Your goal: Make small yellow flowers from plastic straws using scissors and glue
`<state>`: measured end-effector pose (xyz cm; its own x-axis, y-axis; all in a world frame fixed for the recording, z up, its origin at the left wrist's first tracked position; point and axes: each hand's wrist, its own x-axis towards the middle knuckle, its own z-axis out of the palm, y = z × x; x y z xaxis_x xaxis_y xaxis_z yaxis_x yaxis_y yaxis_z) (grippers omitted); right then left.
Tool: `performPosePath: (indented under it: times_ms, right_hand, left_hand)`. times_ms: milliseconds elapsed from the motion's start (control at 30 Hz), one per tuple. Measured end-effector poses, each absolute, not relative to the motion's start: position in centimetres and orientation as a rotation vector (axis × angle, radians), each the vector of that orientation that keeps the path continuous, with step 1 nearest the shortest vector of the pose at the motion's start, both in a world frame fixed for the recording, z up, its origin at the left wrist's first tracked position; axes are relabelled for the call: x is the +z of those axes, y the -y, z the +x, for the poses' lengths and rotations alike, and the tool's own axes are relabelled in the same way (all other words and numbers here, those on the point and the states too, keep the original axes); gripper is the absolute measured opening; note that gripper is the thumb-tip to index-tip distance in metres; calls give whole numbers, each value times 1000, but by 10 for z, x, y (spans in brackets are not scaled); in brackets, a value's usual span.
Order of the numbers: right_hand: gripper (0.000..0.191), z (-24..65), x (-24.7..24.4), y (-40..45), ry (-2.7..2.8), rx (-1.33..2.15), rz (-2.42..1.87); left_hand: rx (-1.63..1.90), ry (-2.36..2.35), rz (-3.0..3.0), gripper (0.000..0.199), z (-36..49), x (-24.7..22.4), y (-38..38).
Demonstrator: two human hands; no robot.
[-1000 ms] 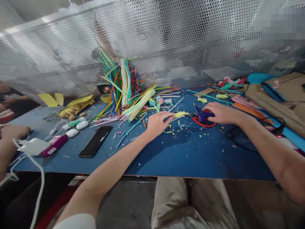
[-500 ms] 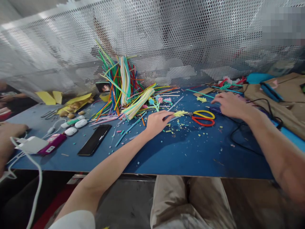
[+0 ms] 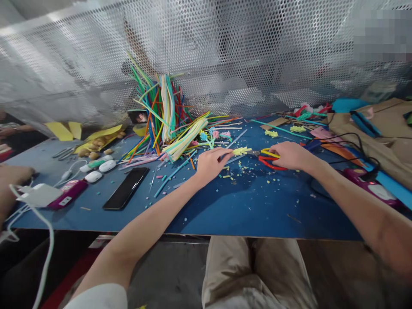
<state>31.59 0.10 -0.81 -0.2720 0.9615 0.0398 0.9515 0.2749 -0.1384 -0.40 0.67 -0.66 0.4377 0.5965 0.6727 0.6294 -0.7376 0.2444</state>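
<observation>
My left hand (image 3: 210,165) pinches a fuzzy pale yellow piece (image 3: 241,151) above the blue table (image 3: 225,206). Just right of it, the scissors (image 3: 269,162) have their blades pointing left at the yellow piece, and their handles are yellow and red. My right hand (image 3: 288,155) is closed around those handles. Tiny cut bits lie scattered below both hands. Two more yellow fuzzy pieces (image 3: 271,134) rest behind the scissors.
Behind my left hand is a pile of coloured pipe cleaners (image 3: 167,111). A black phone (image 3: 126,189), a purple power strip (image 3: 68,194) and cables lie left. Brown paper (image 3: 386,124) and another purple strip (image 3: 370,186) are right. Another person's arm (image 3: 13,184) reaches in at the left edge.
My right hand has come down and left onto the scissors' handles and closed on them. One more yellow fuzzy piece now shows at the back, where my right hand was. My left hand has barely moved.
</observation>
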Motion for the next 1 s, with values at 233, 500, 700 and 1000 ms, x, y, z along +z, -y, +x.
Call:
performPosePath:
  times_ms: [233, 500, 700, 1000]
  right_hand:
    - [29, 319, -2, 4, 1980, 343, -1591]
    - [40, 323, 5, 10, 2054, 659, -1205]
    - [43, 318, 10, 18, 2095, 513, -1182]
    - [47, 313, 17, 27, 2217, 499, -1161]
  left_hand:
    - [-1409, 1017, -2537, 18, -5, -5, -7]
    - [-1565, 880, -2488, 17, -9, -5, -8]
    - [-1560, 833, -2511, 18, -9, -2, -1]
    - [-1504, 783, -2532, 14, -8, -2, 4]
